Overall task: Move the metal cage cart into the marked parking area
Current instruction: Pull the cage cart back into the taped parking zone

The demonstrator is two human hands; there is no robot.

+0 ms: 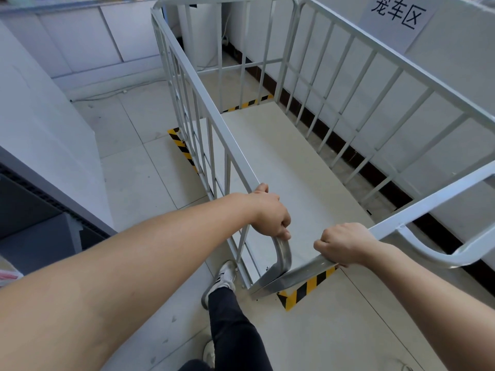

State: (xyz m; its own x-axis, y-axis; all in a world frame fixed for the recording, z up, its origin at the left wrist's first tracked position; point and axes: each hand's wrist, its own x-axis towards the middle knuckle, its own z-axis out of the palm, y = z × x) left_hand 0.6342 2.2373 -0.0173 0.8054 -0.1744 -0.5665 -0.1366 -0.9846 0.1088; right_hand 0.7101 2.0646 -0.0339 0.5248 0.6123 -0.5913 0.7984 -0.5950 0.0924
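Note:
The metal cage cart point(203, 103) is a grey barred frame with a pale floor board, standing lengthwise along the right wall. My left hand point(270, 215) grips the near corner of its left top rail. My right hand point(345, 245) grips the near end bar. Yellow-and-black corner tape point(302, 290) marks the parking area on the floor; one corner shows under the cart's near end, another point(182, 148) by its left side, and a strip point(249, 103) at the far end. The cart sits roughly within these marks.
A white wall with a dark skirting point(348, 148) runs close along the cart's right side, carrying a paper sign point(396, 14). White cabinets point(80, 41) stand at the far left, a dark unit point(34, 210) at near left. My foot point(225, 277) is beside the cart's near left corner.

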